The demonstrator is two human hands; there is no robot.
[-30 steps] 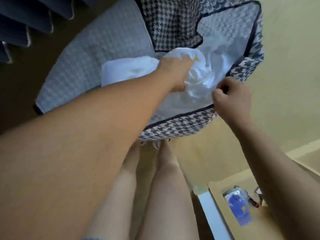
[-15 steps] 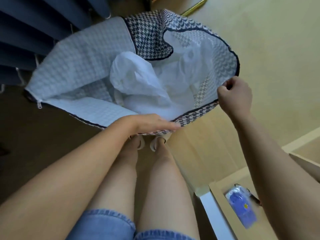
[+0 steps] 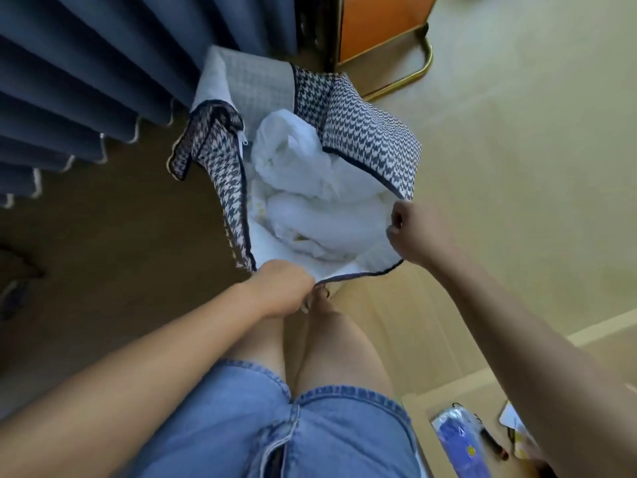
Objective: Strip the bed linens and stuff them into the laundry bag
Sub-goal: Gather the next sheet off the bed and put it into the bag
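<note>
At centre frame, the bag (image 3: 372, 139) gapes, with white linens (image 3: 310, 188) bunched inside and their lower folds hidden. The left hand (image 3: 281, 288) grips the 6 o'clock rim, fingertips out of sight. The right hand (image 3: 418, 232) grips the 4 o'clock corner.

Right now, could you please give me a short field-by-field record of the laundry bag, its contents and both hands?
bag: houndstooth laundry bag, mouth held open
contents: white bed linens, bunched inside
left: left hand grips the bag's near rim
right: right hand grips the rim at its right corner
behind: blue curtain
</note>
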